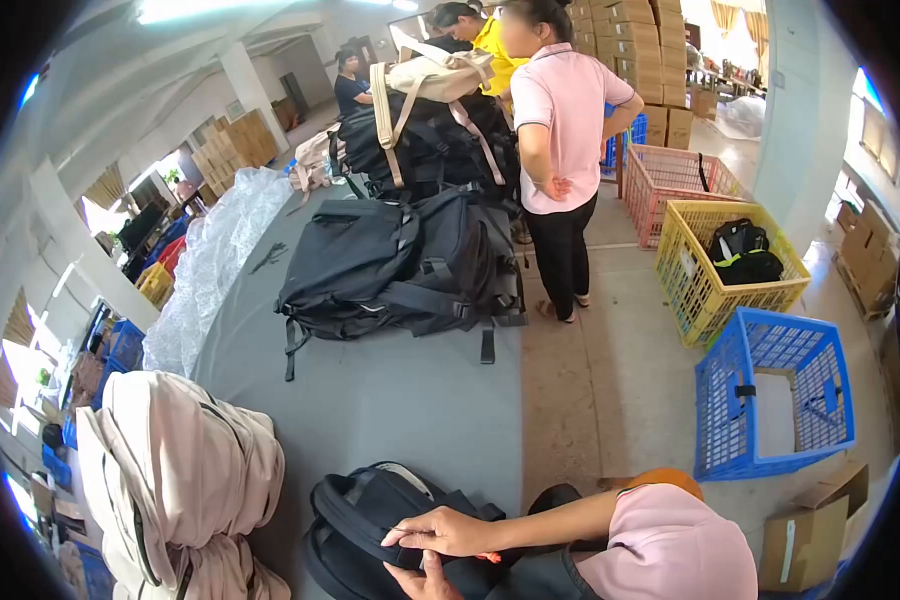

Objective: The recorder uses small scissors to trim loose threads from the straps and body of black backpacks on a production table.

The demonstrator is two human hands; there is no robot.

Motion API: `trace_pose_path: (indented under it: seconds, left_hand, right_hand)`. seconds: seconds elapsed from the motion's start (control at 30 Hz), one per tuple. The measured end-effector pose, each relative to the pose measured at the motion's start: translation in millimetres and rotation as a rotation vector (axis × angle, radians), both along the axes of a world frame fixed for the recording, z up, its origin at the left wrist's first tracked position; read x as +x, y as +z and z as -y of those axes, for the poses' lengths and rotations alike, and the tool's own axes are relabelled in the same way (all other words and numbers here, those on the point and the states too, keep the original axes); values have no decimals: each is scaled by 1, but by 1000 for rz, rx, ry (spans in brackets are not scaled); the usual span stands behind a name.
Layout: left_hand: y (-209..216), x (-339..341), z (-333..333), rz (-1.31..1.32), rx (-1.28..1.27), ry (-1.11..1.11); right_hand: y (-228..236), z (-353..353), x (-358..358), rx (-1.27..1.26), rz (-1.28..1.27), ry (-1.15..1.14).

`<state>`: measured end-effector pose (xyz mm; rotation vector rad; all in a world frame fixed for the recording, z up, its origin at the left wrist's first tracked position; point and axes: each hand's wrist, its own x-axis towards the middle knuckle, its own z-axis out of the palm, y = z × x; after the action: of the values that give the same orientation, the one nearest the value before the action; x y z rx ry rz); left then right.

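A black backpack [355,515] is found at the lower centre of the frame, directly beneath and to the left of the fingers. Its upper edge is gripped by the right hand [448,531], whose fingers are bent and closed onto the fabric, with no clear gap seen. The left hand [425,580] is placed just below, against the same bag, with the thumb raised; it is cut by the lower edge of the frame, and how firmly anything is held by it cannot be told.

The bag is supported on a grey work surface [440,400]. At the lower left, a cream backpack [180,460] is stood on the same surface. Black bags [370,265] are heaped at the upper centre, topped by a cream bag [435,75]. Clear plastic sheeting [230,235] is bunched along the left edge.

On the floor [570,420] at the right, a blue crate [725,450], a yellow crate [682,285] and a pink crate [645,190] are lined up; a black and lime item [745,250] is contained in the yellow one. Cartons [625,45] are stacked at the upper right, behind a co-worker in a pink shirt [570,130].
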<state>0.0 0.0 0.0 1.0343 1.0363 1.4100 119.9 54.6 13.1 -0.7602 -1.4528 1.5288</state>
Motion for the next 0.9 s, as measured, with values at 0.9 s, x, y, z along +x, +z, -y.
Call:
trace_pose_path:
  seconds: [0.9]
  left_hand:
    - [61, -1, -14, -1298, 719, 62]
  right_hand:
    - [-48, -28, -2, -468, -307, 107]
